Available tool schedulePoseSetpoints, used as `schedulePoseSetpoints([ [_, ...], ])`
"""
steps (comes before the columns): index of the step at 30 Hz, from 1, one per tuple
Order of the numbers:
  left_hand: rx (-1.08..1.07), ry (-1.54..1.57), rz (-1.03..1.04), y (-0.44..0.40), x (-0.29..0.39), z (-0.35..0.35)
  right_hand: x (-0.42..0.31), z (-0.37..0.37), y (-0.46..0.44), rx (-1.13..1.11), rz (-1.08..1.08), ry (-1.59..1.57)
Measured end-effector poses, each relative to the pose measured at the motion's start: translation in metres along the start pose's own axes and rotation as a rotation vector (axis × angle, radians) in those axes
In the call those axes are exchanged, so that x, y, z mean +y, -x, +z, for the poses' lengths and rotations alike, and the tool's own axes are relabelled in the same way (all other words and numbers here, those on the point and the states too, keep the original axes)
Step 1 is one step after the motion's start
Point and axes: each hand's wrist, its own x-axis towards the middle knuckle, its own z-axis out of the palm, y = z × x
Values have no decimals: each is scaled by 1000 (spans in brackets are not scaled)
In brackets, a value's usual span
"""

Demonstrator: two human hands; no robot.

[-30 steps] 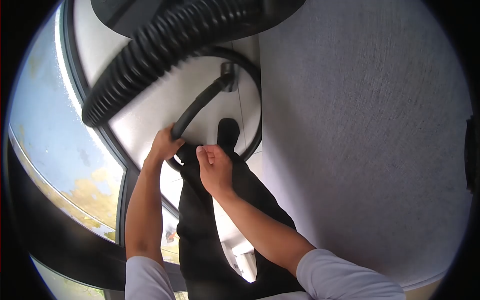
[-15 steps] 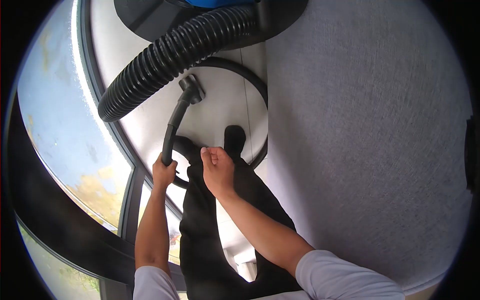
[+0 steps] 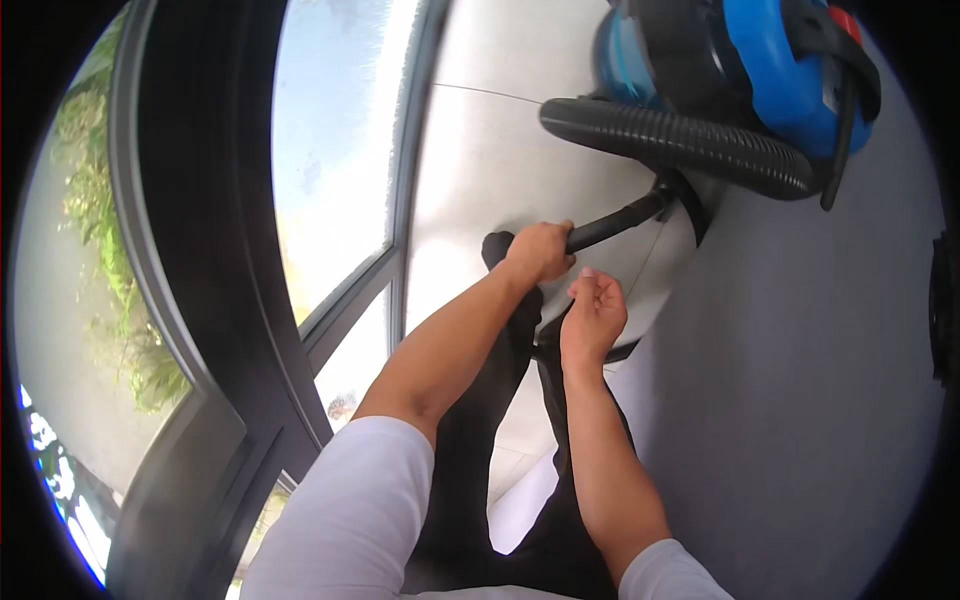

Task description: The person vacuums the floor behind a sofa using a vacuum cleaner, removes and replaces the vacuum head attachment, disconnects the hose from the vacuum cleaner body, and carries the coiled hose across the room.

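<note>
The left hand (image 3: 541, 251) is closed around the near end of a dark tube (image 3: 617, 224), thumb and fingers wrapped about it, so the tube begins in that grip and runs away from it, outward and to the right. The right hand (image 3: 597, 318) is just beside and nearer the body, apart from the tube; its fingers are curled toward the palm with the thumb lying up along them, and I cannot tell whether anything is inside the curl. Both hands are above the black trousers (image 3: 462, 470), with one dark-covered foot (image 3: 495, 248) showing just beyond the left forearm. The far end of the tube reaches a dark fitting (image 3: 663, 190) near the right edge of the pale tiled floor (image 3: 480, 160), where a black curved strip (image 3: 693, 212) bends past it. Beyond the fitting, a thick ribbed hose (image 3: 675, 140) stretches across in front of a blue and black vacuum cleaner (image 3: 765, 70), which is at the floor's far right corner, well apart from both hands; a red part (image 3: 845, 22) shows on its top. A grey surface (image 3: 790, 380) borders the floor's right edge. Along the left edge runs a grey frame (image 3: 405, 190) around a bright pane (image 3: 335, 130), with green plants (image 3: 110, 225) farther left.
</note>
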Motion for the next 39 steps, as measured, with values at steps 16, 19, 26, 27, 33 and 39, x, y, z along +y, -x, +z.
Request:
schedulePoseSetpoints([
  [16,536,805,-617,196,-226,127,-257,24,-11,429,-1249,729],
  [19,679,844,-365,189,-258,144,-286,11,-121,499,-1317,1270],
  [26,694,1018,-898,306,-272,320,-295,21,-167,706,-1110,1627],
  [27,676,1081,-1029,328,-246,352,-306,18,-185,682,-1125,1647],
  [33,770,1325,-1083,373,-196,408,-307,28,-181,629,-997,1745],
  [39,955,1154,-792,282,-210,308,-312,40,-154,586,-888,1782],
])
